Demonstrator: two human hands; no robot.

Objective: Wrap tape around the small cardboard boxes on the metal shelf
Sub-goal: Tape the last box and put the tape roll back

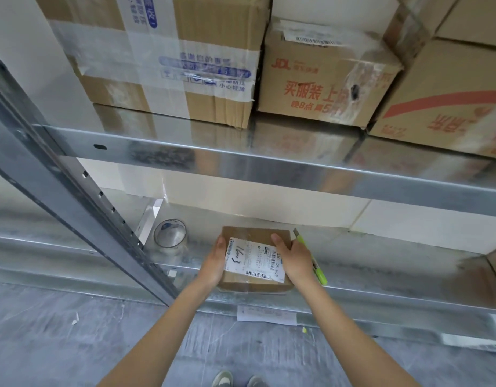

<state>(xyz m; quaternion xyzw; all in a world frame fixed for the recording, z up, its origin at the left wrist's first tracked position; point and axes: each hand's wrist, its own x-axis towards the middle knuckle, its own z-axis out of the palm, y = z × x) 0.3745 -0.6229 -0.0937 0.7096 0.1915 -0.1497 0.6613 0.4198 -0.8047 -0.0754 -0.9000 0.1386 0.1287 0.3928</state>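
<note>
Leftmost, a clear roll of tape (170,236) stands on the metal shelf (380,275), just beside the slanted upright post (73,185) and a little apart from the small cardboard box (255,283). Next, the left hand (214,265) lies flat against the box's left side with fingers straight, while the right hand (292,256) grips its right edge, thumb on top by the white label (253,259) and fingers curled over the side. Right of that, a green utility knife (313,261) lies on the shelf just beside the right hand, under larger boxes (325,79) on the shelf above.
</note>
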